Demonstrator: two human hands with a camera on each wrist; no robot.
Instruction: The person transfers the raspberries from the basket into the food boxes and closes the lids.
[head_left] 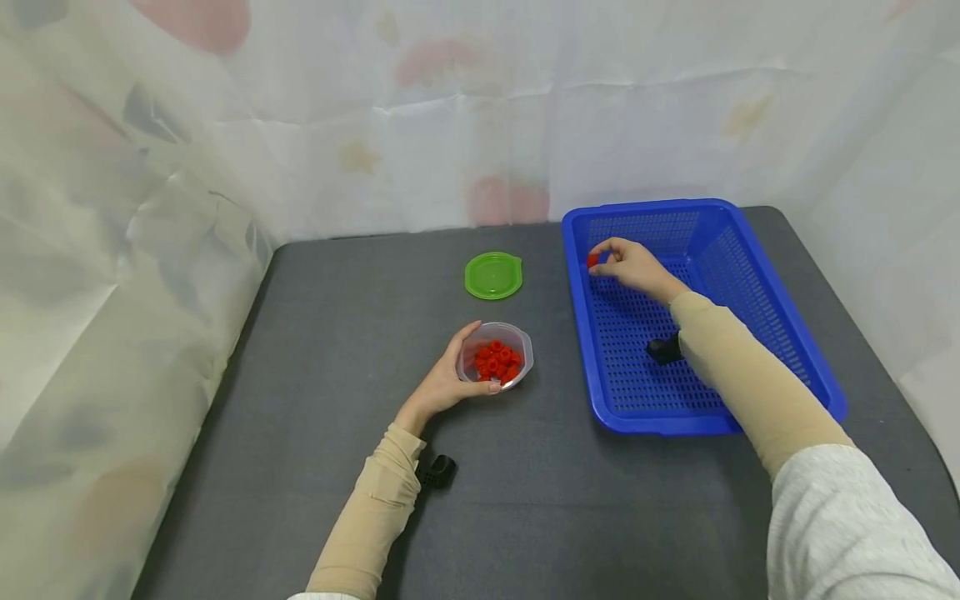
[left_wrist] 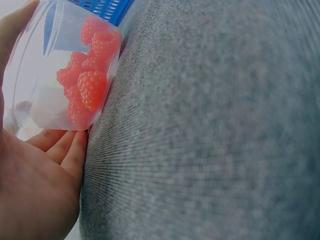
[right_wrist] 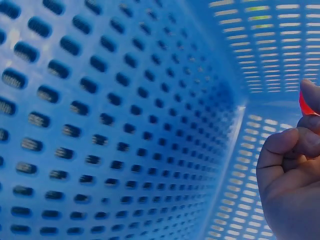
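My left hand [head_left: 446, 379] grips a small clear plastic tub [head_left: 527, 350], thumb on the near side and fingers round the far side. Inside it lie several red raspberries [left_wrist: 92, 90], heaped on the bottom. Over the left part of a blue perforated basket [head_left: 588, 358], my right hand [head_left: 632, 265] pinches one red piece [head_left: 593, 260] between thumb and forefinger. In the right wrist view most of that red piece [right_wrist: 306, 104] is hidden by the fingers, and the basket's slotted floor and walls surround the hand.
A green lid [head_left: 492, 276] lies on the dark grey table [head_left: 337, 333] behind the tub. White patterned sheeting [head_left: 450, 125] rises along the back and both sides. A black wrist camera [head_left: 438, 472] sticks out beside the left forearm, and another [head_left: 663, 350] beside the right.
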